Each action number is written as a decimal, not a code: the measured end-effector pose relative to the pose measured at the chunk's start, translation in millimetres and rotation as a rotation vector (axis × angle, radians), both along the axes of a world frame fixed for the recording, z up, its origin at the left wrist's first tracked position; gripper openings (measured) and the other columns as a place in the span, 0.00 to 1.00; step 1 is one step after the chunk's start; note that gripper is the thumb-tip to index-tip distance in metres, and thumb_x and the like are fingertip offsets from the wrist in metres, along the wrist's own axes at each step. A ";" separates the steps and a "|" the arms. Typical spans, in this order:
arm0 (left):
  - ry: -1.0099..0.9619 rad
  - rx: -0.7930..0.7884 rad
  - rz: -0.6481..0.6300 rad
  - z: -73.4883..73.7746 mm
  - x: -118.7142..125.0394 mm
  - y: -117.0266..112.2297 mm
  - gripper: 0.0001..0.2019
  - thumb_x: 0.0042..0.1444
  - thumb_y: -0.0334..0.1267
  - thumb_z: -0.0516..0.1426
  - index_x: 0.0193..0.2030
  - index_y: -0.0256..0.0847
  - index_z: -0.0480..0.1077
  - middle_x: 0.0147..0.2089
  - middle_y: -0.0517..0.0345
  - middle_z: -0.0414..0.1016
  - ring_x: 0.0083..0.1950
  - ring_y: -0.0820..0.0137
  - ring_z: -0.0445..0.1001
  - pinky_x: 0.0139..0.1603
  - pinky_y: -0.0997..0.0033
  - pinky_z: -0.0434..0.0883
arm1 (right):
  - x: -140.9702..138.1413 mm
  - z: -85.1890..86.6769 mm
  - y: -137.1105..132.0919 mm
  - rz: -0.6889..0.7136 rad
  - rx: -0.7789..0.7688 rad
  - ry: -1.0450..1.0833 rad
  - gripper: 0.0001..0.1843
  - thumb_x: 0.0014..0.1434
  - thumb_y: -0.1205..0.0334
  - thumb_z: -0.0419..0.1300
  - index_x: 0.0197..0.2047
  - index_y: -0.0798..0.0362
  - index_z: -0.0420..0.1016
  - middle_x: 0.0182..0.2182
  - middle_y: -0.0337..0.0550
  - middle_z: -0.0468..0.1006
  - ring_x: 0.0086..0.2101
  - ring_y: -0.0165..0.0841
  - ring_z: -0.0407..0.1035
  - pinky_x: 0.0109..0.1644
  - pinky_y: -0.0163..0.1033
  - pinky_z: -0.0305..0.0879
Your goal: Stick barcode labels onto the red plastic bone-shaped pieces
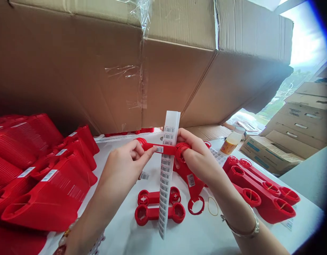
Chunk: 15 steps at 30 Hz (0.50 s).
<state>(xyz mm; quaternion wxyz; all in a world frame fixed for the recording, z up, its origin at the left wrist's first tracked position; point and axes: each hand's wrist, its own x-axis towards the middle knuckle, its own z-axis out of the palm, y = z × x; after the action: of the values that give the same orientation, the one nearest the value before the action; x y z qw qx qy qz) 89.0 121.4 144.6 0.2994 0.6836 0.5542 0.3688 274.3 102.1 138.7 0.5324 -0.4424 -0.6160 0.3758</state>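
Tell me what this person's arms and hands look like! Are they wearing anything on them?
Both arms are bare, with no sleeves or gloves showing. By the left hand sits a beaded bracelet with round pale beads and some darker red ones. By the right hand sits a thin silver-coloured bangle.

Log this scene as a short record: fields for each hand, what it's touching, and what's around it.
Left hand: pinches a red plastic bar, fingertip on a barcode sticker
Right hand: holds the bar's ring end, beside a barcode label strip
Below hands: two red bars, rubber band
Left side: stacked red ribbed parts
Right side: red moulded parts, bottle, cardboard cartons
Overhead: large cardboard box
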 end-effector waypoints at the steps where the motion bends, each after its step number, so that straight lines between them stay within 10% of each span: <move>1: 0.043 0.055 0.044 -1.2 -1.2 1.0 0.26 0.59 0.57 0.62 0.23 0.42 0.58 0.16 0.69 0.64 0.17 0.76 0.61 0.17 0.77 0.57 | 0.5 -0.6 1.1 -0.014 0.008 -0.008 0.27 0.54 0.77 0.48 0.51 0.49 0.77 0.34 0.36 0.79 0.27 0.29 0.68 0.27 0.33 0.65; 10: -0.323 0.828 -0.005 -6.3 -5.4 -20.4 0.02 0.69 0.37 0.53 0.43 0.46 0.64 0.24 0.67 0.68 0.22 0.73 0.70 0.21 0.74 0.68 | 4.8 2.1 4.0 -0.016 -0.041 0.048 0.28 0.48 0.75 0.47 0.48 0.49 0.76 0.35 0.37 0.81 0.23 0.27 0.65 0.27 0.34 0.65; 15: -0.129 1.180 0.044 -19.8 2.2 -0.4 0.27 0.57 0.28 0.63 0.59 0.43 0.57 0.61 0.42 0.62 0.64 0.54 0.68 0.61 0.46 0.74 | 2.1 7.3 -4.4 0.010 -0.102 0.092 0.29 0.46 0.75 0.48 0.48 0.49 0.77 0.36 0.38 0.82 0.23 0.28 0.66 0.25 0.33 0.63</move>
<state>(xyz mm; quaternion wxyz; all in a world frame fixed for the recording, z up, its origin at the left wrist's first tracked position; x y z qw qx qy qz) 91.1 121.0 124.8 -0.1059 0.6991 0.2501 0.6614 276.4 97.7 146.0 0.5349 -0.4481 -0.5733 0.4295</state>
